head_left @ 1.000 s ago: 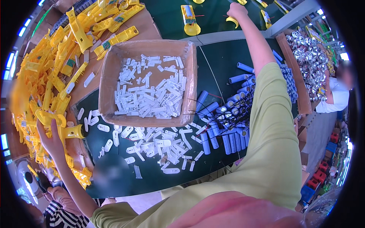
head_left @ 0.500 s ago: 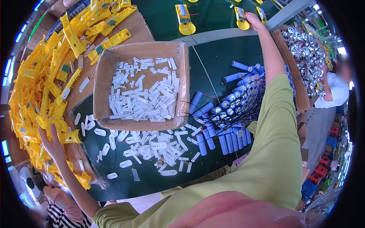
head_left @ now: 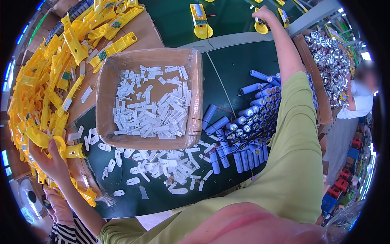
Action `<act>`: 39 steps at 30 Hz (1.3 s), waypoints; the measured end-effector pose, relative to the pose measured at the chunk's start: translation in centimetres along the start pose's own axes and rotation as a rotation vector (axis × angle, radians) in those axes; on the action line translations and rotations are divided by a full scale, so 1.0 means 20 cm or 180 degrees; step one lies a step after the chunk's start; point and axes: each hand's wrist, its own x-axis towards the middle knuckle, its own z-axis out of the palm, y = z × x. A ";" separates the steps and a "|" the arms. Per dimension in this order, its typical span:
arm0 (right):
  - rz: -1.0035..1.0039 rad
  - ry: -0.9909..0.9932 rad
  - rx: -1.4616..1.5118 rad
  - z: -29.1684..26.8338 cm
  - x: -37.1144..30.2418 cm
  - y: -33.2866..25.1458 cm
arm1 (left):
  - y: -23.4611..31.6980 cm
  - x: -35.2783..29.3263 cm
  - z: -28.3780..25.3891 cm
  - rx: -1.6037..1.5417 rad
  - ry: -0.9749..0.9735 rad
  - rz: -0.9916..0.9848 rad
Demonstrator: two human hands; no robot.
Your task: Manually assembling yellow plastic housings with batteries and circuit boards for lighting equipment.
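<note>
At the left, my left hand (head_left: 49, 162) is closed on a yellow plastic housing (head_left: 40, 138) at the edge of a large heap of such housings (head_left: 61, 75). Its thumb shows; the fingers are partly hidden behind the plastic. My right arm reaches to the far side, where my right hand (head_left: 265, 14) is closed over the upper end of another yellow housing (head_left: 261, 27) with a green circuit board in it. The hand covers that upper end, so the exact grip is small and partly hidden. A similar housing (head_left: 202, 31) with a blue cell lies farther left.
A cardboard box (head_left: 195, 97) of small white plastic parts stands mid-table, with more white parts (head_left: 166, 164) spilled before it. Blue cylindrical cells (head_left: 243, 156) with black wires lie at the right. Beyond them is a carton of shiny reflector cups (head_left: 328, 61); a co-worker (head_left: 359, 95) sits behind.
My left hand has shifted left and slightly nearer with the yellow housing. My right hand has moved a little left and farther, over the upper end of its housing. The box appears slightly shifted.
</note>
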 end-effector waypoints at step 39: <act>0.0317 0.0713 -0.0357 -0.10 -0.04 -0.37 | 0.05 0.17 0.21 -0.0503 -0.0732 -0.0360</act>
